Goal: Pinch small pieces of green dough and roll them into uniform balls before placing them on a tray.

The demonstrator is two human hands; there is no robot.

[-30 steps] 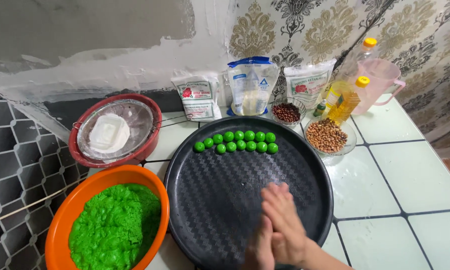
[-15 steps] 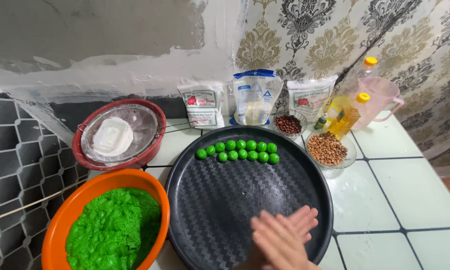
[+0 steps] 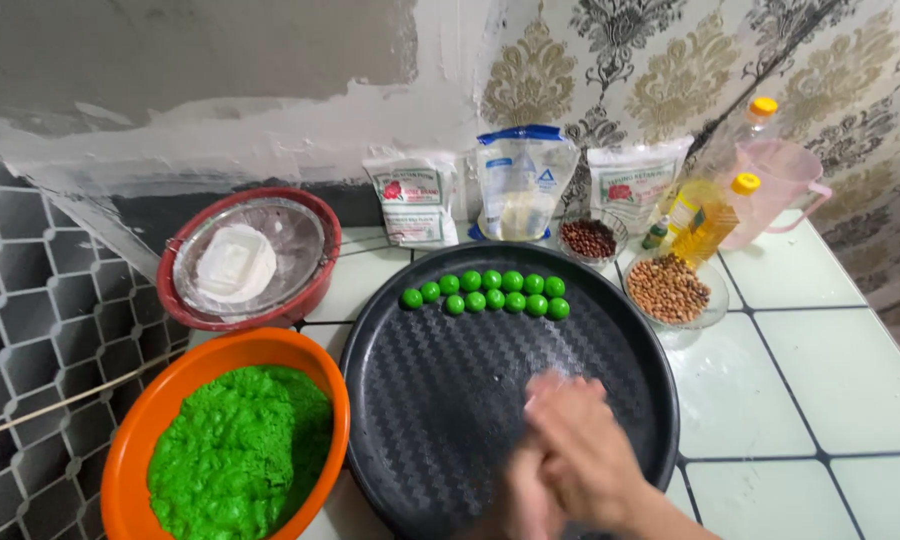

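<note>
- Both hands sit at the near edge of the view, over the near part of the black tray (image 3: 440,400).
- Right hand (image 3: 582,455) lies on top, fingers (image 3: 560,392) pointing far-left; left hand (image 3: 518,495) is under it, mostly hidden.
- Palms are pressed together. Motion blur covers them; whether anything sits between them cannot be told.
- Green balls (image 3: 490,292): two short rows at the far side of the tray, touching or almost touching each other, well apart from the hands.
- Orange bowl (image 3: 130,450) of green dough (image 3: 235,450) stands left of the tray, its rim touching the tray edge.
- Red bowl (image 3: 315,290), far left, holds a clear lid with a white block (image 3: 235,265) under it.
- Far of the tray, against the wall: three bags (image 3: 522,180) in a row.
- Small glass dish of dark beans (image 3: 588,238) stands just beyond the tray's far rim.
- Glass bowl of peanuts (image 3: 668,288) sits right of the tray, just beside it.
- Oil bottle (image 3: 710,220) and pink jug (image 3: 780,185) stand far right.
- All rests on a white tiled counter (image 3: 830,370).
</note>
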